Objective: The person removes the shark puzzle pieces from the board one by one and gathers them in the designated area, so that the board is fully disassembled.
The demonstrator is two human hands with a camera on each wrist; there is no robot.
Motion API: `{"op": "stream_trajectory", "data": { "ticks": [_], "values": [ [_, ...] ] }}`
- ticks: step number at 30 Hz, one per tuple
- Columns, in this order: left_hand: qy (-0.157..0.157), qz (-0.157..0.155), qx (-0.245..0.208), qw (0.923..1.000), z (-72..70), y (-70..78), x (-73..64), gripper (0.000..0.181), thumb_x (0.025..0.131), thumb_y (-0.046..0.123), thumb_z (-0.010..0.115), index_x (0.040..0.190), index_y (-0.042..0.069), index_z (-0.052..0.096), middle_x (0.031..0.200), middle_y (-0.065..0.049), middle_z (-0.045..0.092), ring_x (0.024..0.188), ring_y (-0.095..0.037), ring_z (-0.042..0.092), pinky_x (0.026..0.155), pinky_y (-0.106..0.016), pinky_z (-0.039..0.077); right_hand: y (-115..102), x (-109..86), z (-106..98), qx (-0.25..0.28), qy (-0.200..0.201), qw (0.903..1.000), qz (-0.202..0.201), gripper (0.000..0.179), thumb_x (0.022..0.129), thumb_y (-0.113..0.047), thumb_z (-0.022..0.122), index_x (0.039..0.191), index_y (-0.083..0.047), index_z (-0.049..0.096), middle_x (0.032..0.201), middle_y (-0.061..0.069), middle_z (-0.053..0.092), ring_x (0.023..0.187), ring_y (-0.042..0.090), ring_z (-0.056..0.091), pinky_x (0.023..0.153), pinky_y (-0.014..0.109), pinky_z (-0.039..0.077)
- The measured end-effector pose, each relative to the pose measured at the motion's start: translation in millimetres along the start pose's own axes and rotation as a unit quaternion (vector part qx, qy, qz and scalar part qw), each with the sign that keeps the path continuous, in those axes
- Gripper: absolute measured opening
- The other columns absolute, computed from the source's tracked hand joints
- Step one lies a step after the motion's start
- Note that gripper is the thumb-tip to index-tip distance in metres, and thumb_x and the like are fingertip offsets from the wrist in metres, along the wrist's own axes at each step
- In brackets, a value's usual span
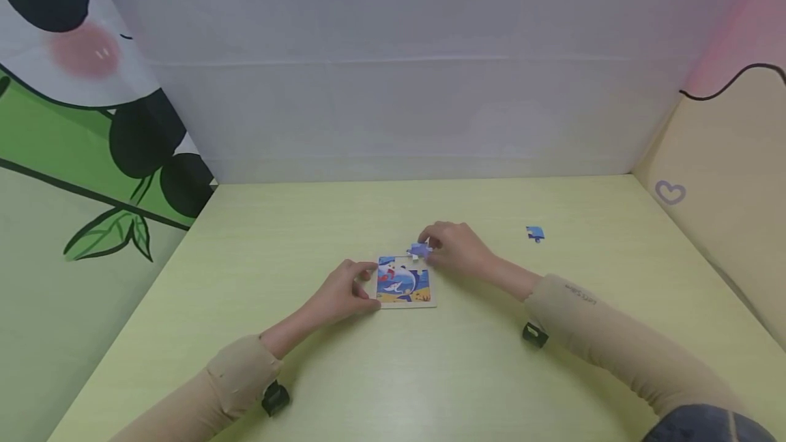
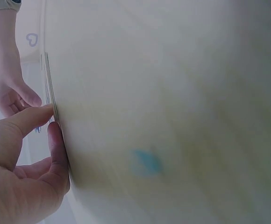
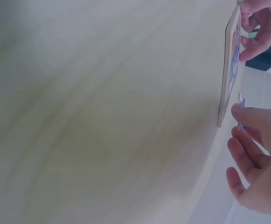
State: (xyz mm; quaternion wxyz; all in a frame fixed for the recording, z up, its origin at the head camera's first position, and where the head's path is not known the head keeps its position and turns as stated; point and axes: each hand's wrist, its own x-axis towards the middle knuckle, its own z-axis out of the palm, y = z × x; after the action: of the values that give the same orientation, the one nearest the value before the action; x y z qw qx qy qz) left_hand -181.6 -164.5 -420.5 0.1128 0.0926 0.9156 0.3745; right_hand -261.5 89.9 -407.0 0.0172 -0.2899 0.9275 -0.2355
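Right grip (image 1: pixel 459 248) pinches a piece (image 1: pixel 419 250); left grip (image 1: pixel 344 292) holds the board (image 1: pixel 405 305) by its edge. Second piece (image 1: pixel 535 233) lies on the surface (image 1: pixel 405 374), right of the right grip.

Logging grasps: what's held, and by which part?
Right hand: blue tabbed jigsaw piece, pinched by its right side. Left hand: touching pale square puzzle tray, left edge.

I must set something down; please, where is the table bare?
Free table: left of the left hand; between the sleeves, this side of the puzzle board; and right of the loose piece. Crowded: the board, with the left hand at its left edge and the right hand pinching another piece near its far edge.
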Motion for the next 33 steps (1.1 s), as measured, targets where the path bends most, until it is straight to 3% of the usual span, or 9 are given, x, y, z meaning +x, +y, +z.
{"op": "stream_trajectory", "data": {
  "ticks": [16,28,33],
  "values": [
    [0.005,0.006,0.001,1.0,0.9,-1.7,1.9,0.071,0.077,0.01,0.083,0.14,0.005,0.052,0.116,-0.012,0.055,0.078,-0.009,0.061,0.064,-0.019,0.051,44.3,-11.2,-25.2,-0.019,0.034,0.9984,0.041,0.033,0.086,-0.015,0.076,0.118,-0.011,0.069,0.101,0.006,0.07,0.092,0.021,0.064,0.084,0.038,0.053],
    [0.002,0.001,0.001,1.0,0.1,-1.0,1.2,0.07,0.077,0.012,0.083,0.14,0.007,0.052,0.117,-0.012,0.055,0.078,-0.01,0.061,0.065,-0.019,0.052,83.3,-25.8,-43.0,-0.037,0.051,0.9979,0.016,0.03,0.084,-0.01,0.077,0.112,-0.006,0.07,0.094,0.008,0.069,0.088,0.024,0.065,0.08,0.043,0.052],
    [0.002,-0.002,0.005,1.0,-0.5,-1.6,1.6,0.07,0.077,0.012,0.083,0.141,0.007,0.052,0.117,-0.011,0.055,0.078,-0.01,0.061,0.065,-0.019,0.051,97.0,-31.8,-49.1,-0.028,0.047,0.998,0.031,0.029,0.084,-0.01,0.076,0.112,-0.006,0.07,0.093,0.008,0.069,0.088,0.024,0.065,0.081,0.043,0.052]
  ]
}}
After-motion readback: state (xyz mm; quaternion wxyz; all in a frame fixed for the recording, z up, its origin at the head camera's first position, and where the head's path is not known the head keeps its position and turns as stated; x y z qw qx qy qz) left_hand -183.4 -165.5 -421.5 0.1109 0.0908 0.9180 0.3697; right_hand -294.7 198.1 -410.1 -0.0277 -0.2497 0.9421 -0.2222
